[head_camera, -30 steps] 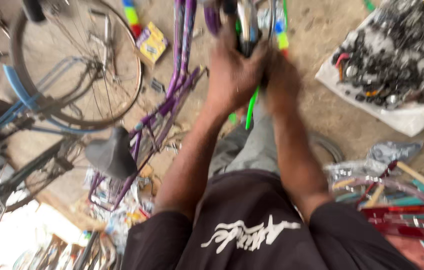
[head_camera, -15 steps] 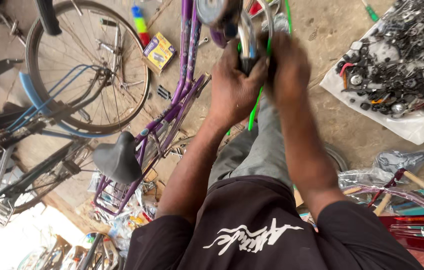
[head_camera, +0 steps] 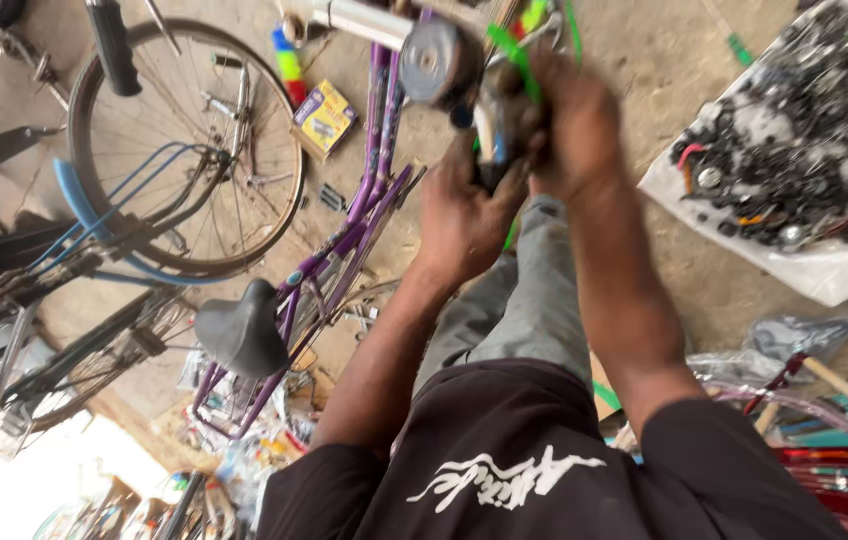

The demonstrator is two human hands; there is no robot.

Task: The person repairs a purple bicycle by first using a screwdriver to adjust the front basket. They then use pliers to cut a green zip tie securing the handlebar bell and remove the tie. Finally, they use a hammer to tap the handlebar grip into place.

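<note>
My left hand [head_camera: 459, 215] and my right hand [head_camera: 576, 125] are both closed around a small metal bicycle part [head_camera: 496, 130] with green strips on it, held out in front of me. It is blurred, so its exact shape is unclear. A round grey metal disc [head_camera: 434, 62] on a chrome bar [head_camera: 359, 20] sits just left of my hands. Below them slants a purple bicycle frame [head_camera: 369, 215] with a black saddle [head_camera: 241, 330]. My grey trouser leg [head_camera: 534, 300] shows under my forearms.
A blue bicycle with a spoked wheel [head_camera: 184, 150] stands at the left. A small yellow and purple box [head_camera: 324, 115] lies on the dirt floor. A white sheet holding several dark metal parts [head_camera: 794, 170] lies at the right. Red metal pieces [head_camera: 834, 480] lie at the lower right.
The view has shifted, so my hands sit lower in the frame. The chrome bar and grey disc have come into view. Both hands stay closed on the part.
</note>
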